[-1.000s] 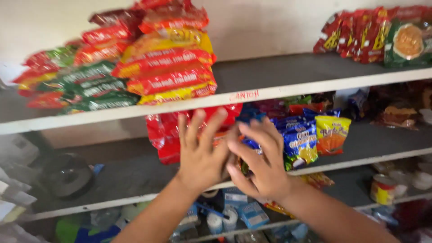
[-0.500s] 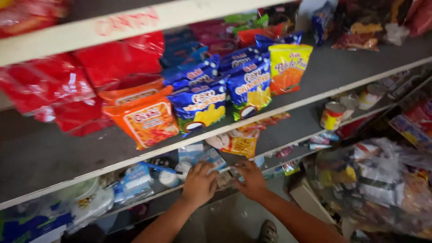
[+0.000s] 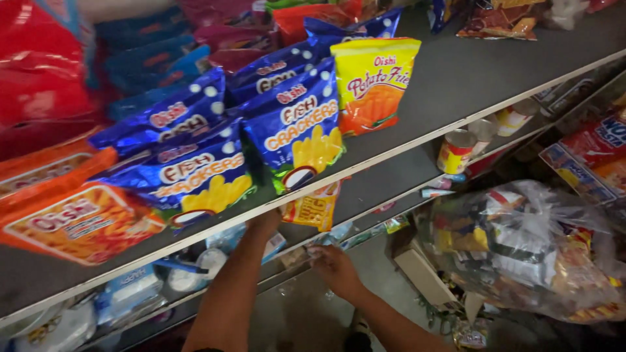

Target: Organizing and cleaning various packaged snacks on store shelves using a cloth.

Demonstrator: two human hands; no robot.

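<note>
Blue crinkled snack bags (image 3: 297,133) and the grey shelf edge (image 3: 391,153) hide the left hand (image 3: 264,223); its grip cannot be told. The right hand (image 3: 332,266) pinches a small clear packet (image 3: 324,241).

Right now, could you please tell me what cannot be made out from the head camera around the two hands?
- Left hand: fingers hidden behind the shelf edge, so any grasp is unseen.
- Right hand: fingertips on a small blurred item; its kind is unclear.
- Yellow packet: top hidden by the same shelf edge.
- Clear plastic bag: contents too jumbled to tell.
- Orange snack bag: cut off at the left frame edge.
</note>
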